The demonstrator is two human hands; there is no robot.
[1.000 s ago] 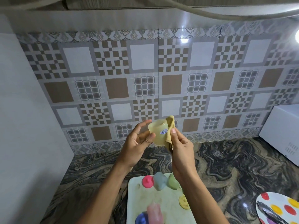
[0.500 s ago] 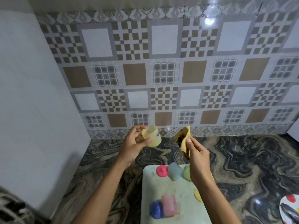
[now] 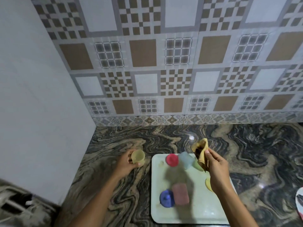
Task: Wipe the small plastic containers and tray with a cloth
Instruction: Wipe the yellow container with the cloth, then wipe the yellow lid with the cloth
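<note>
Lowered since the earlier frame, left hand (image 3: 126,163) grips yellow container (image 3: 138,157) just left of tray (image 3: 157,179), perhaps already set down; right hand (image 3: 217,172) pinches cloth (image 3: 201,152) over tray's far edge, nearest pale-blue container (image 3: 185,159).

A patterned brown-and-white tile backsplash (image 3: 172,63) rises behind a dark swirled marble counter (image 3: 246,145), plain white wall (image 3: 32,95) at left.

Dark swirled marble counter (image 3: 255,161) under a white tray (image 3: 157,181)
</note>
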